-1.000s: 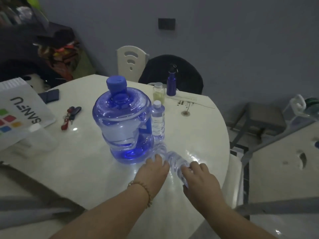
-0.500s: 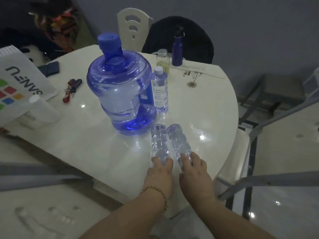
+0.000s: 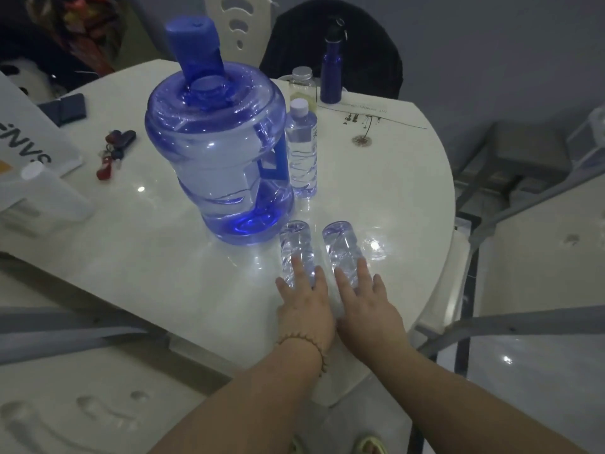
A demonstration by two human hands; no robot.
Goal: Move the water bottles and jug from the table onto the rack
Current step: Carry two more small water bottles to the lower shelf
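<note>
A big blue water jug (image 3: 216, 158) with a blue cap stands upright on the white round table (image 3: 147, 273). A small clear bottle (image 3: 301, 152) stands right beside it. Two more clear bottles lie side by side near the table's front edge, their bases pointing away from me. My left hand (image 3: 304, 299) lies on top of the left lying bottle (image 3: 293, 239), fingers spread and fairly straight. My right hand (image 3: 366, 306) lies the same way on the right lying bottle (image 3: 340, 239). Both hands hide the bottles' near ends.
At the table's far side stand a dark blue metal flask (image 3: 331, 77) and a small jar (image 3: 301, 86). Keys (image 3: 113, 152) and a white printed box (image 3: 29, 136) lie on the left. Two chairs (image 3: 239, 27) stand behind. Grey metal bars (image 3: 523, 204) run along the right.
The two lying bottles have been turned to lie parallel, pointing away from me. Both hands have slid forward from the bottles' near ends onto their bodies. My view has moved closer and lower.
</note>
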